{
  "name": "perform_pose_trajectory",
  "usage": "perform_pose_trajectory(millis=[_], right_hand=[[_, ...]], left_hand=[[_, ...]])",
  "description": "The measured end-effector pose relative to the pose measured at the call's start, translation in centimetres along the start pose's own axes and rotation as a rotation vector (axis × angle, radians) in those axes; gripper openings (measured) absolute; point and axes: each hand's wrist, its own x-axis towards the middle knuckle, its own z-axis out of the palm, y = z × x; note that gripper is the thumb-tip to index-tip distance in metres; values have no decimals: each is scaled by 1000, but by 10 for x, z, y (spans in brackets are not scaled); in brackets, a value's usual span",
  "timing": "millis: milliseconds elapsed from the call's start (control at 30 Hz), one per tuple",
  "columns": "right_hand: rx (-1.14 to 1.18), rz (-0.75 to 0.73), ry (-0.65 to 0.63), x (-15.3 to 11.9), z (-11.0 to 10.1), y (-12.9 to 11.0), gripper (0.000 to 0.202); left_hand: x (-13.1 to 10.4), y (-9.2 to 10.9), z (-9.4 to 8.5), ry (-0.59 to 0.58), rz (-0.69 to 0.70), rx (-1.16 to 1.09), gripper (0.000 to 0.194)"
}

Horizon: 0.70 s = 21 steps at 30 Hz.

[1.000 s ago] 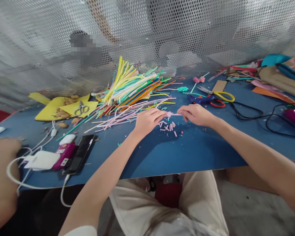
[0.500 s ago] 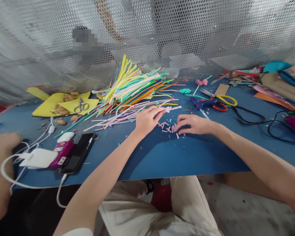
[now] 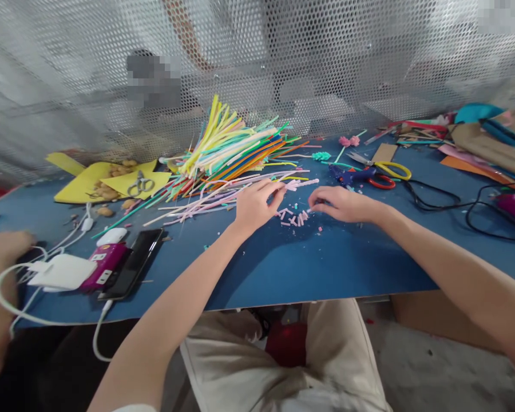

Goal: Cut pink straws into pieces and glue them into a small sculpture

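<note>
Fingers: left hand (image 3: pixel 253 205) clamps pink stem (image 3: pixel 300 184) | right hand (image 3: pixel 341 203) pinches pink piece (image 3: pixel 309 210)

Matt blue tabletop (image 3: pixel 283 269), fuzzy pipe cleaners (image 3: pixel 232 149), perforated metal screen (image 3: pixel 326 57)

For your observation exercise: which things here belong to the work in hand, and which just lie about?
In hand:
left hand holding pink stem
right hand at pink bits

Lying about:
stem pile
scissors
glue gun
phone
yellow paper
</note>
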Motion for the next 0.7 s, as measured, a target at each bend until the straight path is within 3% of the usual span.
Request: perform_pose_trajectory(millis=[233,467,700], right_hand=[[-54,72,212,-2,-12,-5,15],[91,107,282,-1,-3,-10,17],[84,92,283,-3,-2,-9,23]], left_hand=[[0,10,-2,-52,78,22,25],[-2,14,2,-162,208,23,26],[-2,12,3,-99,378,80,22]])
